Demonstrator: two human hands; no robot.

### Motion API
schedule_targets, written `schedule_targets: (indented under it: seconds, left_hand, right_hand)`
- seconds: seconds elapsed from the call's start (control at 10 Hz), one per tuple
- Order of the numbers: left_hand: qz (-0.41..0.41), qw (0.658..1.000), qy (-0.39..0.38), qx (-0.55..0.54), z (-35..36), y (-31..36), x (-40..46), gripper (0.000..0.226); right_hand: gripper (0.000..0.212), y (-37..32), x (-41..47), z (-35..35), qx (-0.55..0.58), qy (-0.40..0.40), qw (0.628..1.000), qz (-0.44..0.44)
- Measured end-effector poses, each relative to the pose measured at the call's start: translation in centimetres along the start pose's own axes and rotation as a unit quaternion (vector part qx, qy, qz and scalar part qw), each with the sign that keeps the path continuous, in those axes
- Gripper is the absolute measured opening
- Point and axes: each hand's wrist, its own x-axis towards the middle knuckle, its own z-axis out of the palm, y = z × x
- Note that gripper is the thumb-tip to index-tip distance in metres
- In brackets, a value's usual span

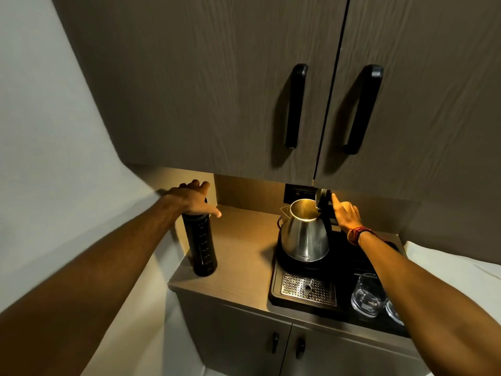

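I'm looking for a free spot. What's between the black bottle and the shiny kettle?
Just bare countertop between black bottle and kettle, shown in the head view.

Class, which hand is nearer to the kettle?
Right. The right hand grips the kettle at its handle; the left hand holds the bottle, off to the kettle's left.
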Motion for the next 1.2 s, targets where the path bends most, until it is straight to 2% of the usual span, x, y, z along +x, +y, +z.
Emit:
schedule_targets:
  seconds: [0.1,0.3,0.4,0.5,0.7,0.8,1.0,1.1,1.2]
  left_hand:
    - [-0.001,1.000,-0.003,-0.016,0.1,-0.4,-0.8,0.094]
    - [0.022,0.999,0.024,-0.041,0.0,-1.6,-1.8,0.088]
    - [0.035,0.997,0.032,-0.055,0.0,-2.3,-2.0,0.084]
    - [0.049,0.995,0.036,-0.075,0.4,-2.7,-1.9,0.076]
    - [0.061,0.988,0.065,-0.123,0.8,-3.4,-1.8,0.075]
    - [0.034,0.992,0.065,-0.102,1.0,-3.7,-1.5,0.076]
    - [0.003,0.998,0.060,-0.024,0.7,-3.6,-1.5,0.090]
    - [0.035,0.997,0.018,-0.068,0.0,-4.0,-1.5,0.089]
    - [0.045,0.990,-0.004,-0.132,-0.2,-4.3,-1.1,0.070]
  right_hand:
    - [0.070,-1.2,-0.3,1.6,0.010,-0.017,1.000,-0.006]
    - [0.052,-4.1,-2.1,7.1,0.055,-0.089,0.994,0.008]
    - [0.063,-5.4,-3.0,9.9,0.047,-0.137,0.989,0.008]
    - [0.059,-5.9,-3.2,11.7,0.035,-0.159,0.987,-0.004]
    - [0.069,-6.5,-2.6,13.9,-0.027,-0.181,0.983,-0.021]
    - [0.058,-5.8,-2.7,15.6,-0.046,-0.175,0.981,-0.073]
    - [0.057,-4.4,-2.5,16.5,-0.015,-0.153,0.985,-0.072]
    - [0.042,-4.3,-2.2,16.4,-0.051,-0.171,0.981,-0.081]
    - [0.051,-3.7,-1.7,15.8,-0.080,-0.160,0.976,-0.125]
